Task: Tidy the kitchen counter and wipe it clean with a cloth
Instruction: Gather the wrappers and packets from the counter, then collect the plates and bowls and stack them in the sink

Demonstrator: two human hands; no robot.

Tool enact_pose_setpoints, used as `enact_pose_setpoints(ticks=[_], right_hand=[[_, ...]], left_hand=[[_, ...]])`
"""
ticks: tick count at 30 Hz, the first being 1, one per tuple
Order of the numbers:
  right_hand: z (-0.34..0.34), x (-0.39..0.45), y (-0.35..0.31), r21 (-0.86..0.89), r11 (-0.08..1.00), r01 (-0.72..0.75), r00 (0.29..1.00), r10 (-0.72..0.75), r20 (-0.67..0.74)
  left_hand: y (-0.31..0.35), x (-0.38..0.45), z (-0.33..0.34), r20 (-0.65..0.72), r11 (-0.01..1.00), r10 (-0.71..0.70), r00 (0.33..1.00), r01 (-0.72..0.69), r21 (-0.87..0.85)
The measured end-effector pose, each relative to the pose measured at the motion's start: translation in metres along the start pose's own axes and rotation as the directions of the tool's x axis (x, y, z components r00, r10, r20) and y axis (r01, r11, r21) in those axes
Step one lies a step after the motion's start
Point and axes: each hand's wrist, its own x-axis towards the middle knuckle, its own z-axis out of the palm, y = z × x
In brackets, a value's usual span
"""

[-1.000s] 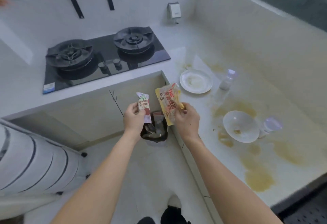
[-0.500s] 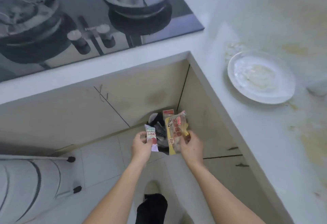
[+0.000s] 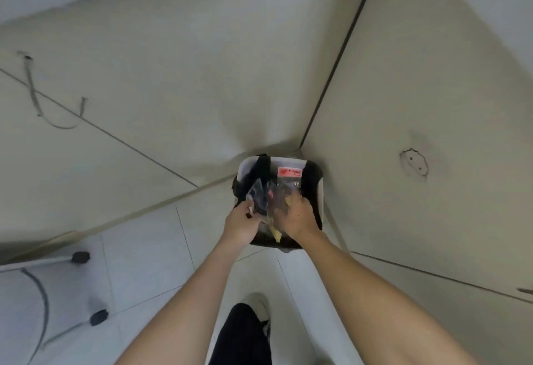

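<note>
Down at the floor, in the inner corner where the two cabinet fronts meet, stands a small white waste bin (image 3: 244,169) lined with a black bag (image 3: 313,183), and both hands are over its mouth. The left hand (image 3: 240,222) has its grip closed on a small wrapper (image 3: 255,191) that sticks up and away from the fingers toward the far rim of the bin. The right hand (image 3: 298,216) is closed on a larger snack packet (image 3: 277,206), blurred here, whose long axis runs from the near rim toward the far one, a yellowish corner poking out beneath the hand at the near side. Both pieces of rubbish already lie directly above the bag's opening, so the drop is straight down from each grip; neither hand has to travel sideways, and the right hand sits deeper over the middle of the bin while the left hangs at its left rim. A red-labelled packet (image 3: 289,172) already rests inside near the far rim. I judge this to be the tidying part of the task, with the letting-go not yet done; the small wrapper, held nearest the rim, looks likeliest to miss. Neither the table nor any cloth is in view.
</note>
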Motion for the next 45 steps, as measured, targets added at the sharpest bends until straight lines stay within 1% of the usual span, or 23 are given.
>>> enact_pose_setpoints(ticks=[2,7,10,12,15,17,19,22,24,27,30,34,35,36,37,39,40,41,42,43,44,45], right_hand=[[-0.021,-0.019,-0.020,0.095,0.995,-0.008,0.998,0.014,-0.062],[-0.087,-0.099,-0.078,0.199,0.980,0.019,0.996,-0.001,-0.094],[-0.141,-0.162,-0.120,0.313,0.947,0.075,0.991,-0.036,-0.127],[-0.175,-0.201,-0.147,0.342,0.933,0.110,0.989,-0.068,-0.134],[-0.230,-0.258,-0.187,0.379,0.911,0.165,0.975,-0.092,-0.203],[-0.264,-0.294,-0.206,0.447,0.867,0.221,0.961,-0.115,-0.251],[-0.299,-0.339,-0.214,0.510,0.820,0.261,0.948,-0.118,-0.295],[-0.337,-0.391,-0.205,0.540,0.785,0.303,0.924,-0.104,-0.368],[-0.358,-0.418,-0.194,0.569,0.768,0.292,0.920,-0.063,-0.387],[-0.390,-0.456,-0.162,0.586,0.756,0.292,0.898,-0.006,-0.440],[-0.404,-0.474,-0.129,0.612,0.746,0.262,0.879,0.077,-0.471],[-0.391,-0.485,-0.077,0.649,0.744,0.158,0.874,0.201,-0.442],[-0.383,-0.485,-0.063,0.699,0.706,0.115,0.873,0.264,-0.410],[-0.376,-0.486,-0.053,0.767,0.635,0.089,0.868,0.329,-0.373],[-0.372,-0.484,-0.042,0.853,0.517,0.069,0.852,0.413,-0.320],[-0.372,-0.479,-0.027,0.980,0.183,0.078,0.812,0.558,-0.169],[-0.374,-0.476,-0.022,0.994,0.030,0.106,0.792,0.602,-0.103],[-0.375,-0.471,-0.016,0.981,-0.111,0.156,0.772,0.633,-0.051],[-0.377,-0.466,-0.012,0.947,-0.230,0.223,0.750,0.661,-0.017],[-0.379,-0.463,-0.011,0.898,-0.323,0.300,0.724,0.690,0.006],[-0.382,-0.459,-0.011,0.843,-0.385,0.375,0.688,0.726,0.025],[-0.384,-0.453,-0.013,0.792,-0.418,0.444,0.645,0.763,0.041]], left_hand=[[0.014,-0.018,-0.012,-0.017,1.000,-0.007,1.000,0.007,-0.014],[0.082,-0.089,-0.056,-0.017,0.996,0.050,0.999,-0.051,-0.078],[0.139,-0.153,-0.085,-0.026,0.986,0.151,0.988,-0.153,-0.061],[0.172,-0.194,-0.102,-0.023,0.971,0.235,0.972,-0.236,-0.046],[0.217,-0.260,-0.125,-0.051,0.936,0.343,0.938,-0.346,-0.070],[0.243,-0.302,-0.133,-0.063,0.911,0.396,0.916,-0.400,-0.095],[0.267,-0.349,-0.132,-0.034,0.884,0.455,0.890,-0.456,-0.107],[0.291,-0.401,-0.114,-0.009,0.848,0.518,0.855,-0.515,-0.121],[0.299,-0.425,-0.098,-0.009,0.842,0.526,0.850,-0.523,-0.131],[0.314,-0.463,-0.064,0.039,0.839,0.539,0.842,-0.532,-0.112],[0.320,-0.482,-0.034,0.083,0.866,0.494,0.865,-0.481,-0.137],[0.321,-0.483,0.000,0.193,0.918,0.364,0.911,-0.316,-0.239],[0.319,-0.480,0.008,0.229,0.930,0.328,0.917,-0.269,-0.251],[0.318,-0.475,0.013,0.247,0.938,0.291,0.925,-0.224,-0.266],[0.319,-0.469,0.020,0.262,0.941,0.258,0.930,-0.181,-0.285],[0.323,-0.452,0.028,0.279,0.940,0.192,0.941,-0.095,-0.328],[0.327,-0.444,0.031,0.283,0.932,0.168,0.944,-0.058,-0.359],[0.332,-0.435,0.034,0.292,0.921,0.150,0.945,-0.026,-0.388],[0.336,-0.426,0.036,0.296,0.910,0.139,0.945,-0.004,-0.415],[0.341,-0.419,0.038,0.307,0.896,0.136,0.942,0.016,-0.445],[0.346,-0.412,0.040,0.319,0.884,0.131,0.939,0.035,-0.465],[0.352,-0.406,0.041,0.331,0.874,0.124,0.936,0.055,-0.483]])
